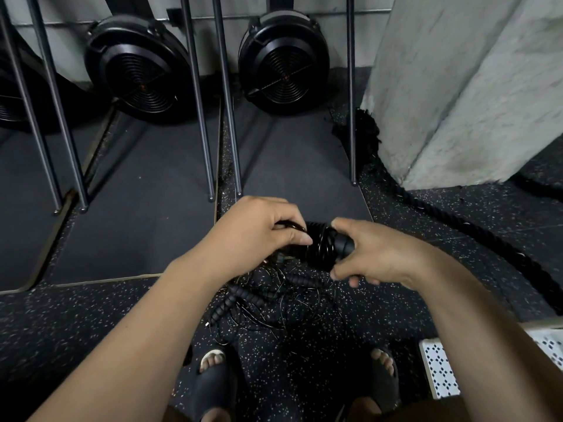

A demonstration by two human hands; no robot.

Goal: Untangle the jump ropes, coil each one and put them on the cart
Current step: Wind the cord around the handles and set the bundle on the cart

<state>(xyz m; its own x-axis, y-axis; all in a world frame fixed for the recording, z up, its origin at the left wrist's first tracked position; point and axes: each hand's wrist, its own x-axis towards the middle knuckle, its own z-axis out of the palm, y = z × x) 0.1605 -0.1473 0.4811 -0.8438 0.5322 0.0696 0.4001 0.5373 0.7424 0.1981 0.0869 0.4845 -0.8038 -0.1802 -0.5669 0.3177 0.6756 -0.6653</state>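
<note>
My right hand (368, 254) grips black ribbed jump-rope handles (326, 245) with thin wire cable wound round them. My left hand (259, 229) pinches loops of that thin black cable (289, 226) right beside the handles. Below my hands a tangle of jump ropes (274, 303) lies on the speckled rubber floor, with more ribbed black handles and loose wire loops. A white perforated cart corner (438, 367) shows at the lower right.
Two black fan-wheel machines (283, 62) stand ahead on dark mats, with several slanted metal rails (228, 117) between us. A grey concrete pillar (457, 86) rises at the right, a thick black battle rope (457, 226) curving round its base. My sandalled feet (213, 376) flank the tangle.
</note>
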